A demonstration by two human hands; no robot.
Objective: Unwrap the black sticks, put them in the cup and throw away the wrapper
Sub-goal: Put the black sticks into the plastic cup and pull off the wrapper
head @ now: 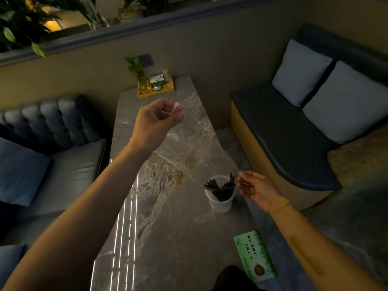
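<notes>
1. Observed left hand point(156, 120) raised above the table centre, fingers curled and pinched shut on the upper end of the wrapper point(189, 148), gripping a crinkled, ribbed strip of the film.
2. Observed right hand point(257, 191) lower, at about 4 o'clock from the left, fingers loosely spread; fingertips met the lower corner of the same wrapper, though whether truly clamped on it could not be told.
3. Hands held well apart, with the film stretched between them on a diagonal.
4. Wrapper noted as clear, thin, glossy plastic, creased and catching reflections; empty as far as seen.
5. Black sticks point(220, 187) found standing bundled in the cup point(220, 201), slim, straight and matte, fanned toward 1 o'clock and rising above the rim.
6. Cup recorded as white, round, smooth-walled and tapered, upright on the table just left of the right hand, directly below the wrapper's lower edge.
7. Table point(168, 238) recorded as long, with a polished grey marbled surface showing bright streaked reflections at 7 o'clock.
8. Green printed card point(255, 256) lay flat near the table's 5 o'clock edge.
9. Yellow rectangular tray point(156, 89) with a small leafy plant in a bottle sat at the far 12 o'clock end.
10. Padded dark sofas with pale square cushions point(327, 89) flanked both sides, at 3 and 9 o'clock.
</notes>
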